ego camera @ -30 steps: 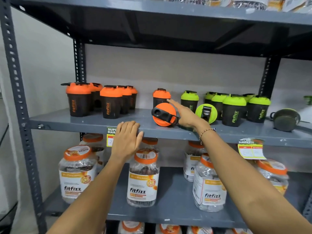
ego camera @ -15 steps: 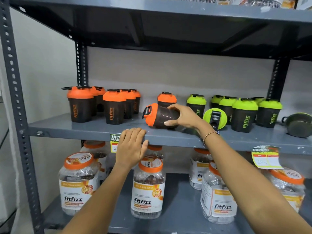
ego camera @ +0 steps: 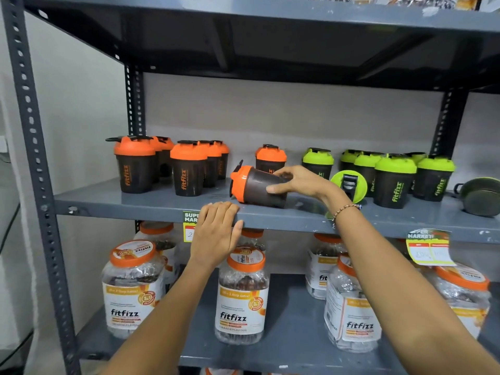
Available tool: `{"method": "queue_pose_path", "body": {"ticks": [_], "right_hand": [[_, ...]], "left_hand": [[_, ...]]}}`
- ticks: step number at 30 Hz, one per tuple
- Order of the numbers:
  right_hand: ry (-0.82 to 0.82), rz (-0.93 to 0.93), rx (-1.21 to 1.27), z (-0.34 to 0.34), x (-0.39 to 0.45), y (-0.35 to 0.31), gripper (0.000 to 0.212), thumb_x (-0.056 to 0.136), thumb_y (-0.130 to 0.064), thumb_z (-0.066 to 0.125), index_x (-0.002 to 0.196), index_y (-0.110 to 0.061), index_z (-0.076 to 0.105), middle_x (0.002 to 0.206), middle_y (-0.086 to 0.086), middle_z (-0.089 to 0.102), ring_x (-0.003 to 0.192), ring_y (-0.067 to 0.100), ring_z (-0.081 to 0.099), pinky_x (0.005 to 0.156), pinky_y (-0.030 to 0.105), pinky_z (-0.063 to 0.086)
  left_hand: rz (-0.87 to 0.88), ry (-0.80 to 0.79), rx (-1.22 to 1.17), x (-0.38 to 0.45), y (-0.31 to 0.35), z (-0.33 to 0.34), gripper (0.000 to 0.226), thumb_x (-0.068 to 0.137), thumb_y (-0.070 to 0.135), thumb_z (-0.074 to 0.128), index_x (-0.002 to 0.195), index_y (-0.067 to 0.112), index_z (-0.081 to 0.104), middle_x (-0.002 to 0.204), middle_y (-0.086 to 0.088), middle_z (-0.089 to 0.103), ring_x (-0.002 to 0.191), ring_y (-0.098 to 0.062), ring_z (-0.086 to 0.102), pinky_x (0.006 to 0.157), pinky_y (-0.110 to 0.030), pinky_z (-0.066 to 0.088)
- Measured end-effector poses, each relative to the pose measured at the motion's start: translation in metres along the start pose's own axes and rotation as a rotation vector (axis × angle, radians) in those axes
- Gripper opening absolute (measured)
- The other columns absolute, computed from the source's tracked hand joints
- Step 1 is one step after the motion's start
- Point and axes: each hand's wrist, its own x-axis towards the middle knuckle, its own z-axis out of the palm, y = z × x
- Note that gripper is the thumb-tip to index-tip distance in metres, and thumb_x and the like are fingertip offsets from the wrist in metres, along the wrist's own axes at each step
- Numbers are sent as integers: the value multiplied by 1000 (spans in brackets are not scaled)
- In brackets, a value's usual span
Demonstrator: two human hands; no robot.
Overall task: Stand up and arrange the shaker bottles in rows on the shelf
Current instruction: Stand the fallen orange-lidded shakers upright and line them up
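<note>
Grey steel shelf (ego camera: 151,204) in front of you carries seven orange-lidded shaker bottles standing upright and one green-lidded bottle (ego camera: 349,184) on its side among the upright green ones, whose number you cannot tell. Your right hand (ego camera: 297,182) has its grip closed around a tilted orange-lidded bottle (ego camera: 257,188), lid pointing left, its lower edge on the shelf. Your left hand (ego camera: 216,231) lies flat, fingers loose, on the shelf's front lip, holding nothing.

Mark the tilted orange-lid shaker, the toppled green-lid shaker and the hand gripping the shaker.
tilted orange-lid shaker (ego camera: 254,189), head view, on its dark body
toppled green-lid shaker (ego camera: 349,182), head view, on its lid's black flip cap
right hand (ego camera: 300,182), head view, back of the hand
</note>
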Motion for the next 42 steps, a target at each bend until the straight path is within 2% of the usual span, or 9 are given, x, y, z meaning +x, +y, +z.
{"method": "queue_pose_path", "body": {"ticks": [3, 10, 15, 20, 23, 27, 29, 32, 42], "right_hand": [[-38, 59, 160, 2, -5, 2, 48, 75, -48, 71, 113, -23, 58, 113, -1, 57, 103, 16, 55, 95, 35, 45], [15, -72, -99, 4, -9, -17, 52, 89, -17, 54, 140, -18, 42, 144, 5, 45, 128, 18, 43, 95, 23, 33], [-88, -38, -459, 9, -6, -21, 84, 73, -14, 70, 143, -19, 25, 134, 9, 45, 106, 22, 49, 85, 31, 42], [71, -124, -531, 20, 3, -16, 86, 69, -24, 80, 140, -13, 33, 137, 11, 47, 120, 28, 48, 92, 32, 39], [112, -145, -371, 15, 3, -11, 84, 65, -32, 82, 136, -15, 41, 129, 5, 55, 112, 20, 54, 89, 29, 44], [85, -126, 498, 19, -1, 2, 60, 73, -23, 79, 126, -13, 52, 119, 5, 65, 101, 9, 67, 75, 16, 53], [84, -92, 712, 24, 4, 9, 49, 81, -14, 72, 125, -8, 52, 122, 12, 64, 108, 18, 65, 85, 25, 55], [92, -43, 654, 35, 13, 14, 46, 84, -8, 66, 127, -2, 51, 125, 16, 62, 112, 23, 61, 101, 34, 46], [-46, 29, 424, 50, 40, 13, 53, 87, -6, 63, 135, -9, 42, 136, 9, 54, 119, 17, 52, 110, 39, 37]], "left_hand": [[-13, -20, -2, 0, 0, 0, 36, 94, 35, 38, 111, 10, 58, 109, -9, 63, 98, -24, 56, 96, -36, 33], [-50, -57, -38, 0, 2, 0, 35, 94, 36, 38, 113, 12, 56, 112, -7, 63, 102, -22, 55, 98, -35, 31], [-50, -67, -48, 0, 1, -2, 36, 94, 36, 37, 113, 12, 56, 112, -7, 62, 102, -22, 55, 98, -35, 31], [-54, -76, -43, 0, 2, -3, 36, 94, 36, 38, 113, 11, 57, 111, -8, 63, 101, -23, 56, 98, -35, 31], [-46, -75, -42, 0, 1, -3, 36, 94, 36, 38, 112, 11, 57, 110, -7, 62, 100, -23, 55, 97, -35, 32], [-53, -100, -36, 1, 0, -4, 38, 94, 36, 39, 111, 11, 60, 110, -7, 63, 101, -24, 57, 98, -35, 32], [-54, -115, -49, 1, 0, -5, 39, 93, 37, 39, 111, 10, 62, 111, -7, 65, 101, -24, 60, 99, -34, 31], [-41, -88, -94, 2, -4, -7, 38, 93, 34, 39, 112, 9, 61, 113, -8, 64, 106, -26, 60, 103, -35, 29], [-81, -3, 36, -10, -50, -5, 36, 91, 33, 41, 110, 10, 61, 111, -8, 64, 102, -23, 53, 98, -39, 30]]}}
